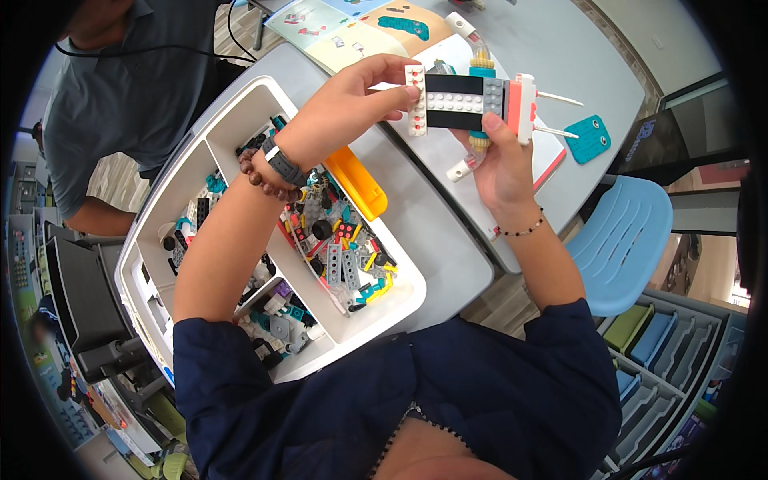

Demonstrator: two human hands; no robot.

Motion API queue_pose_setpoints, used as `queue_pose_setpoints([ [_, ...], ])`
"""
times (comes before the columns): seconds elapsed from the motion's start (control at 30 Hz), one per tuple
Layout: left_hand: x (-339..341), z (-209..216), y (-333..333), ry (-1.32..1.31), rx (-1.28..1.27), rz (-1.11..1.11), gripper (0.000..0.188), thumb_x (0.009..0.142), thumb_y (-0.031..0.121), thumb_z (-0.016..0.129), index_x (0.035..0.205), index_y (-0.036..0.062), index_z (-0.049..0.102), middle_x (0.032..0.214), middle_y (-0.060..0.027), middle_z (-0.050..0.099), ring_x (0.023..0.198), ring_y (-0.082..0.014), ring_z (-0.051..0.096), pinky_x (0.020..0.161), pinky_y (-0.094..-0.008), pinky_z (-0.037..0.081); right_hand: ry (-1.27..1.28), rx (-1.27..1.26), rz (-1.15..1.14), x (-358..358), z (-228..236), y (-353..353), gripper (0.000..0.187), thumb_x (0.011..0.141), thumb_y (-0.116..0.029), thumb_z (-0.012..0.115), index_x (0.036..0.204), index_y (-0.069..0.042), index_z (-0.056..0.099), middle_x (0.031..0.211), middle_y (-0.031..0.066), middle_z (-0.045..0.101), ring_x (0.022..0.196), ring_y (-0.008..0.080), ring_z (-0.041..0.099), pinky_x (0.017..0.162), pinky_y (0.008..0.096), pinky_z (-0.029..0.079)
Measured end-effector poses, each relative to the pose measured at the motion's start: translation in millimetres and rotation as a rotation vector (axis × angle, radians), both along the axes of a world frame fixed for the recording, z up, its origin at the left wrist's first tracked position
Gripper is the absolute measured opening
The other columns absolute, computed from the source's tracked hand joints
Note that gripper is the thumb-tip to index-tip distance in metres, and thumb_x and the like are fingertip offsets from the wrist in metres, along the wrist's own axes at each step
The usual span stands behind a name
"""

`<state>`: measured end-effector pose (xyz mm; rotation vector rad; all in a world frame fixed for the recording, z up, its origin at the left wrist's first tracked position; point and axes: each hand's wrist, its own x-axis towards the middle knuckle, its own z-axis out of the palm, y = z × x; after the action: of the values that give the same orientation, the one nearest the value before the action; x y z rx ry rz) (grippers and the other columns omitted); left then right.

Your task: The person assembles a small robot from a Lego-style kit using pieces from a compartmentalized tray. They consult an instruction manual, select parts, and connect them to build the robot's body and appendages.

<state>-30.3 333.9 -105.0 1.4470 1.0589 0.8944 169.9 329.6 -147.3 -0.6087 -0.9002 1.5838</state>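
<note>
A brick-built model (454, 102) with black, white, grey, teal and coral parts is held above the table. My right hand (507, 164) grips it from below, the thumb on its front near the grey plate. Two thin white rods stick out of its right end, and clear tubes with white tips sit above and below. My left hand (352, 100) pinches a white studded strip (415, 120) with a few red spots, upright at the model's left end. I cannot tell whether the strip is joined on or only touching.
A white divided tray (404, 292) of loose bricks, with a yellow bin (358, 182) at its edge, lies under my left arm. Behind are an open picture booklet (320, 40) and a teal plate (588, 138). Another person (132, 104) stands at left; a blue chair (624, 248) is at right.
</note>
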Motion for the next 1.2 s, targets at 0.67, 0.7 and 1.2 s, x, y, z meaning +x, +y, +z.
queue_pose_setpoints([
  [0.67,1,3,-4,-0.054,-0.139,-0.001,0.03,0.081,0.031,0.062,0.087,0.0009,0.061,0.075,-0.0028,0.061,0.069,-0.007,0.057,0.067,-0.02,0.048,0.081,-0.102,0.077,-7,7,-5,0.038,0.085,-0.02,0.055,0.116,-0.002,0.045,0.11,0.0112,0.055,0.102,0.0202,0.055,0.092,0.0405,0.046],
  [0.7,1,4,-4,-0.042,-0.15,0.016,0.03,0.081,0.03,0.062,0.087,0.001,0.061,0.074,-0.003,0.061,0.068,-0.0071,0.057,0.067,-0.02,0.048,0.092,-0.108,0.084,-8,7,-5,0.039,0.085,-0.022,0.056,0.117,-0.002,0.044,0.11,0.0113,0.055,0.103,0.02,0.055,0.092,0.0401,0.046],
  [1.2,-6,5,-3,-0.591,-0.259,0.073,0.025,0.085,0.024,0.058,0.102,0.0051,0.055,0.101,-0.0061,0.06,0.093,-0.0118,0.056,0.083,-0.0261,0.044,-0.083,0.173,0.102,-41,-3,-9,0.061,0.083,-0.039,0.057,0.126,-0.001,0.037,0.112,0.0102,0.048,0.099,0.0172,0.049,0.086,0.0333,0.041],
])
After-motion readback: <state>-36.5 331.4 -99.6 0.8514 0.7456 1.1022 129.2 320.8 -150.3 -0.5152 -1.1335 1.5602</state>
